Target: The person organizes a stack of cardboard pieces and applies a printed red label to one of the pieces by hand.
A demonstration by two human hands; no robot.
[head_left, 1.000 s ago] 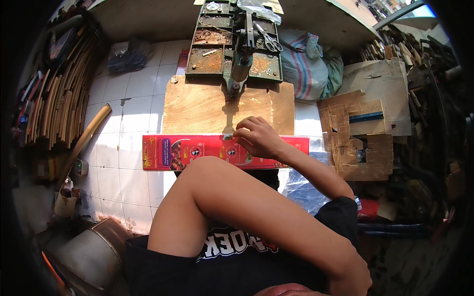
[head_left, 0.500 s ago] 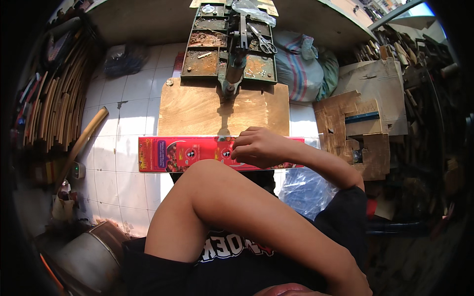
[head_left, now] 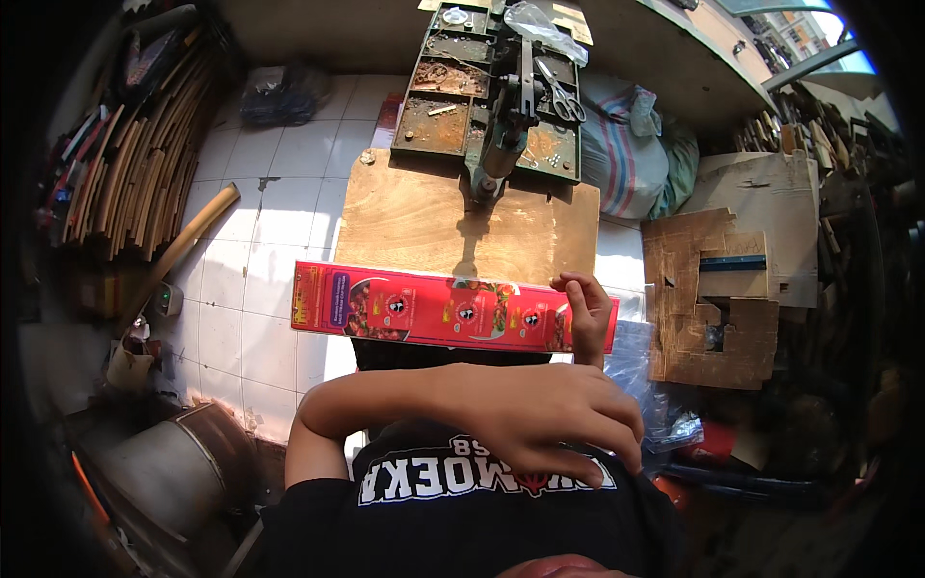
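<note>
A long red printed cardboard strip [head_left: 434, 313] with food pictures lies crosswise in front of me, along the near edge of a wooden board [head_left: 414, 222]. My right hand [head_left: 588, 313] is over the strip's right end, its fingers curled with the tips near the far edge. Whether anything is pinched in them is hidden. My left hand [head_left: 568, 414] hangs in front of my black shirt, nearer than the strip, with fingers loosely bent and apart and nothing in it. Beyond the strip a metal hand press [head_left: 501, 154] stands on the board.
Behind the press is a compartmented tray [head_left: 434, 135] of small parts, with scissors [head_left: 564, 96] at its right. Stacked boards [head_left: 135, 154] stand left, by a bent pole [head_left: 193, 231]. A striped sack [head_left: 626, 154] and cut cardboard [head_left: 684, 250] are at right.
My left arm has swung back from across my body, bringing its hand into view. My right hand has moved right along the strip to its end. The whole view has shifted and tilted.
</note>
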